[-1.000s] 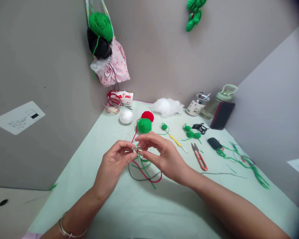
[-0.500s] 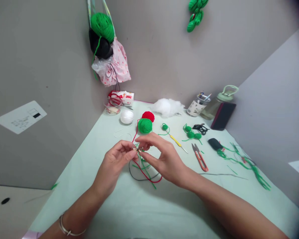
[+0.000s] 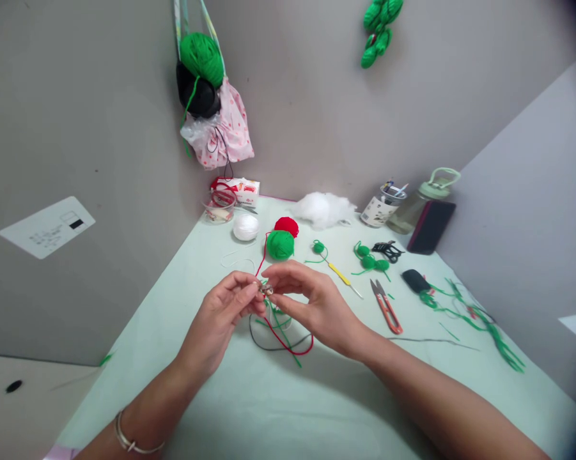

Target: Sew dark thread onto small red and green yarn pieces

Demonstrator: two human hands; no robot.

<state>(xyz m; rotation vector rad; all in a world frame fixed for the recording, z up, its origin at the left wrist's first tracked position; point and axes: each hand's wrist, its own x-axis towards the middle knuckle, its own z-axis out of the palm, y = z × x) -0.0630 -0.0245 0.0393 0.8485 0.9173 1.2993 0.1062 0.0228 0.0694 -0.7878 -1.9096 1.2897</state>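
A small shiny metal piece point(image 3: 267, 290), too tiny to make out exactly, is held between my two hands above the middle of the table. My left hand point(image 3: 233, 306) pinches it from the left with thumb and fingertips. From the other side, the thumb and fingers of my right hand point(image 3: 311, 303) close around its right end. Red yarn point(image 3: 301, 352) runs by my left fingertips and loops on the tabletop below. Green yarn scraps point(image 3: 282, 335), a white strand and a dark cord lie under the hands, partly hidden by them.
Behind the hands sit a green yarn ball point(image 3: 280, 245), a red yarn ball point(image 3: 286, 226) and a white yarn ball point(image 3: 245, 227). To the right lie a yellow-handled crochet hook point(image 3: 339, 273), orange thread snips point(image 3: 386, 308) and green yarn tangles point(image 3: 493, 332). White stuffing point(image 3: 323, 209) rests at the back.
The view has shifted slightly, so everything sits a little lower and further right. Both hands stay at the metal piece, with only small finger movements.
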